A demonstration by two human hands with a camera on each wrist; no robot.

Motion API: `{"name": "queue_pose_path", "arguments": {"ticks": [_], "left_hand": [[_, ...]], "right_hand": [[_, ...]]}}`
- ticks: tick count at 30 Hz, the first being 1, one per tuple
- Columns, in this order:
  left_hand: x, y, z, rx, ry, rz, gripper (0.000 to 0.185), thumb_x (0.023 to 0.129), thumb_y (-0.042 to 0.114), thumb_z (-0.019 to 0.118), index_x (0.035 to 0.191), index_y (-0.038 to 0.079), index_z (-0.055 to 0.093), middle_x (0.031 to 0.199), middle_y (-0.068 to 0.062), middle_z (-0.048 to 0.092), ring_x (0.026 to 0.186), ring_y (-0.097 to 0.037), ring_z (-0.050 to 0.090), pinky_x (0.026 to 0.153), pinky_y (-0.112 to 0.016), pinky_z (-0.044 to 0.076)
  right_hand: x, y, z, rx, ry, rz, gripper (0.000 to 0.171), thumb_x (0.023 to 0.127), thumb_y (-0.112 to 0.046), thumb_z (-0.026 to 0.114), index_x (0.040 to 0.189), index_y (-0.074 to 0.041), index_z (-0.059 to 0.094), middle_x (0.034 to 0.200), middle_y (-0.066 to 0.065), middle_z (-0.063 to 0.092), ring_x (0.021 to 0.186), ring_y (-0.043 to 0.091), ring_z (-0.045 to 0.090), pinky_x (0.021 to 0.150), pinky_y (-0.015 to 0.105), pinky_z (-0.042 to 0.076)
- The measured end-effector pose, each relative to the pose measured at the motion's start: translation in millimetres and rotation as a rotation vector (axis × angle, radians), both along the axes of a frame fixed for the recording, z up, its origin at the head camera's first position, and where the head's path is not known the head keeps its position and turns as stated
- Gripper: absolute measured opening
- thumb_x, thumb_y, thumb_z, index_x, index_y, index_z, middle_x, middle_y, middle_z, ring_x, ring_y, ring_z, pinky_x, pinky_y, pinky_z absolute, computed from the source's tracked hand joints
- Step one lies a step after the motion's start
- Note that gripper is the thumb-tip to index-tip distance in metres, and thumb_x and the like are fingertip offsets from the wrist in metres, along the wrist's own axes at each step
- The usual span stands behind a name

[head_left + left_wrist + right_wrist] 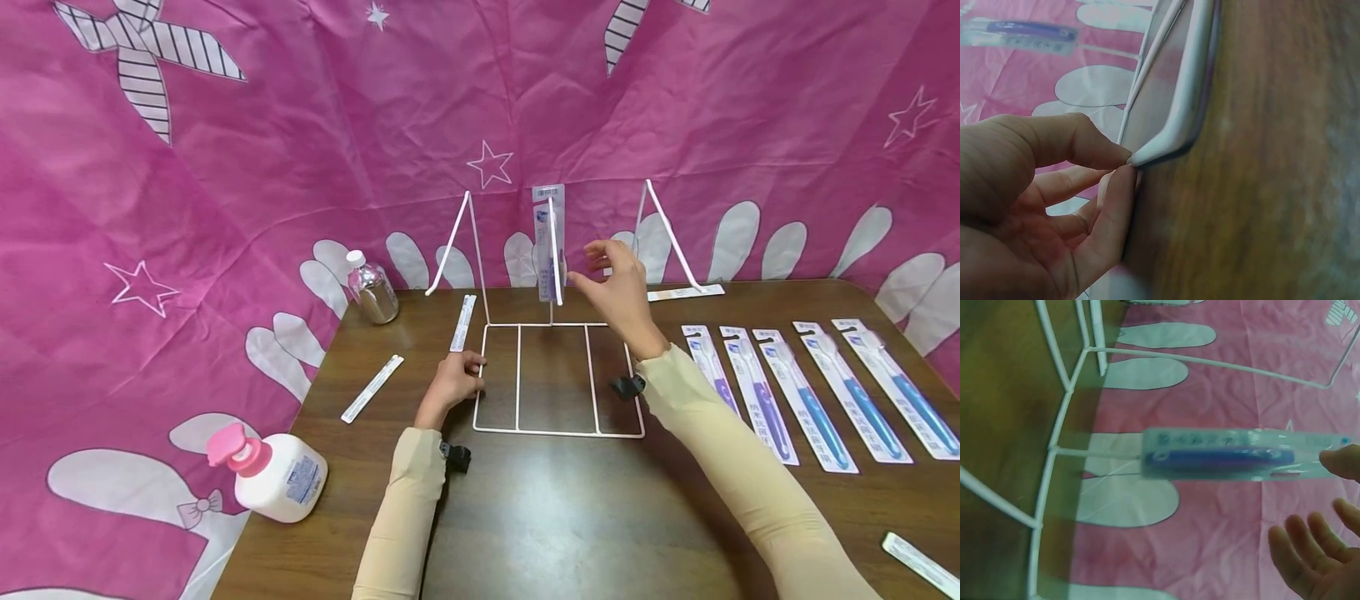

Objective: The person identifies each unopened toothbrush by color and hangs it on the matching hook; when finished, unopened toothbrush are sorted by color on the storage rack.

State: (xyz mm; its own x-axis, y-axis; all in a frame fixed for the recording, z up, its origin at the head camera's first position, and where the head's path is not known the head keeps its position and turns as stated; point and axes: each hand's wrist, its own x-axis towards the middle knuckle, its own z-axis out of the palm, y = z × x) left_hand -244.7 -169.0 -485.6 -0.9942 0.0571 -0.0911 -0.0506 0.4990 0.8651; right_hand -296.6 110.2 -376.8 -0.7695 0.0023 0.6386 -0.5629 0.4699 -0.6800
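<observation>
A white wire rack [558, 432] stands on the table, with three sloping arms rising at its back. From the middle arm hangs a packaged toothbrush [542, 250] with a purple handle, upright against the curtain; its handle end shows in the right wrist view. My left hand [453, 379] pinches the rack's left base wire between thumb and fingers, seen close up in the left wrist view. Just right of the hanging toothbrush is my right hand [618, 287], fingers loosely bent and spread apart from the thumb, holding nothing. Its thumb [1341, 462] overlaps the package's upper end in the right wrist view.
Several packaged toothbrushes [817, 392] lie in a row at the right. Narrow white packets [372, 388] lie left of the rack, behind it and at the front right corner. A pink-topped pump bottle [281, 479] and a silver bottle [372, 292] stand at the left.
</observation>
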Motion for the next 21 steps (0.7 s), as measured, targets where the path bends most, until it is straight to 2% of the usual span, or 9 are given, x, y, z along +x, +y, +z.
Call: {"name": "queue_pose_path", "arguments": {"ticks": [4,11,21], "left_hand": [[-0.5,-1,-0.4,0.006,0.001,0.0,0.035,0.074,-0.017,0.066,0.107,-0.006,0.07,0.088,-0.011,0.059,0.062,-0.014,0.055,0.051,-0.025,0.056],[0.9,-2,-0.1,0.018,-0.008,0.005,0.035,0.074,-0.017,0.067,0.107,-0.007,0.069,0.087,-0.01,0.058,0.062,-0.015,0.055,0.051,-0.024,0.056],[0.1,-1,1.2,0.011,-0.014,-0.001,0.035,0.075,-0.016,0.066,0.109,-0.007,0.069,0.088,-0.01,0.059,0.061,-0.015,0.055,0.051,-0.024,0.055]], "right_hand": [[7.7,12,-11.2,0.053,-0.074,0.028,0.039,0.079,-0.001,0.082,0.113,0.007,0.065,0.105,0.023,0.067,0.089,0.039,0.068,0.077,0.049,0.058],[15.4,43,-29.4,0.198,-0.201,0.012,0.035,0.083,-0.008,0.077,0.113,0.006,0.065,0.105,0.025,0.067,0.088,0.04,0.069,0.081,0.051,0.054],[26.7,96,-37.1,0.357,-0.354,-0.037,0.036,0.086,-0.011,0.076,0.114,0.007,0.063,0.107,0.029,0.068,0.095,0.043,0.067,0.083,0.057,0.051]]}}
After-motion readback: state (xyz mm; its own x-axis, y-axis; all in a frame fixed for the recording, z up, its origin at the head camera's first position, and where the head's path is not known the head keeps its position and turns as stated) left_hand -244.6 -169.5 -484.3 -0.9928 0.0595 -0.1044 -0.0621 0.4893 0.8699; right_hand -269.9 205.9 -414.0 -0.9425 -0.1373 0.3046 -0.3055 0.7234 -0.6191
